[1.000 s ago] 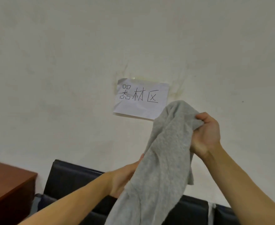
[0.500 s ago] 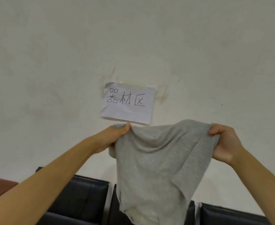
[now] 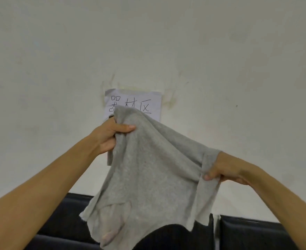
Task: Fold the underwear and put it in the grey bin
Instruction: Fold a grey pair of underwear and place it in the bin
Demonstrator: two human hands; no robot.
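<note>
The grey underwear (image 3: 148, 174) hangs spread out in the air in front of the wall. My left hand (image 3: 110, 136) grips its upper left corner, raised high near the paper sign. Lower and to the right, my right hand (image 3: 224, 168) pinches the other edge of the cloth. The fabric slopes down from left to right and its lower hem dangles over the black seats. The grey bin is not in view.
A white paper sign (image 3: 145, 103) with handwritten characters is stuck on the pale wall (image 3: 220, 60) straight ahead. Black padded seat backs (image 3: 253, 233) run along the bottom of the view, close under the hanging cloth.
My left hand has risen with its corner while my right hand has dropped lower, so the cloth now slopes. A second ago the cloth was bunched between both hands.
</note>
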